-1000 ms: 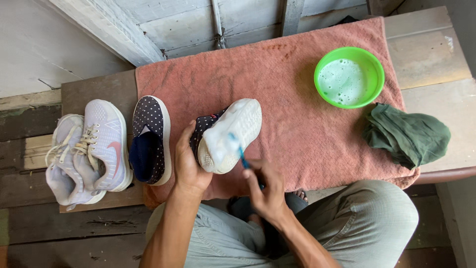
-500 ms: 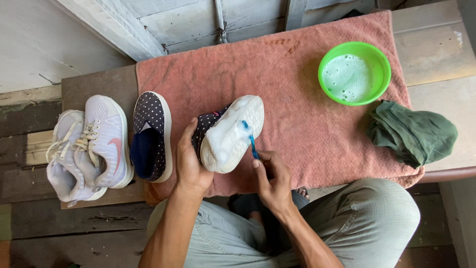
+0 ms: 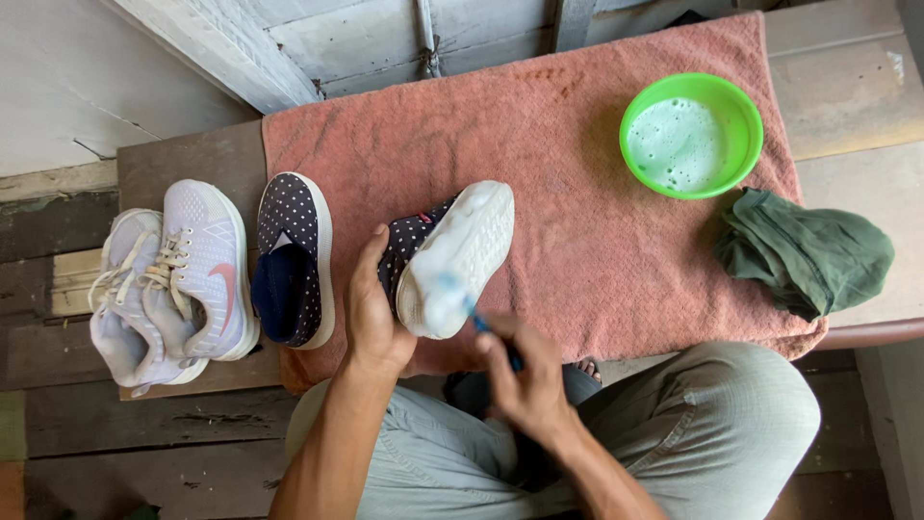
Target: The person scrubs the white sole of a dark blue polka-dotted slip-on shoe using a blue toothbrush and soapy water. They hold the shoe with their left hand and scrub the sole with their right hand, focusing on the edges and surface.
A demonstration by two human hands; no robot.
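My left hand grips a dark polka-dot slip-on shoe tipped on its side, its white sole turned up and foamy. My right hand holds a blue-handled brush whose head rests on the heel end of that sole. The shoe lies on a pink towel spread over a wooden bench. Its matching shoe stands upright just left of my left hand.
A green bowl of soapy water sits at the towel's far right corner. A crumpled dark green cloth lies right of the towel. A pair of pale lilac sneakers rests at the bench's left end. My knees are below the bench edge.
The brush has slid back along the sole from its middle to the heel end, and my right hand has pulled nearer to me. My left hand keeps its grip on the shoe.
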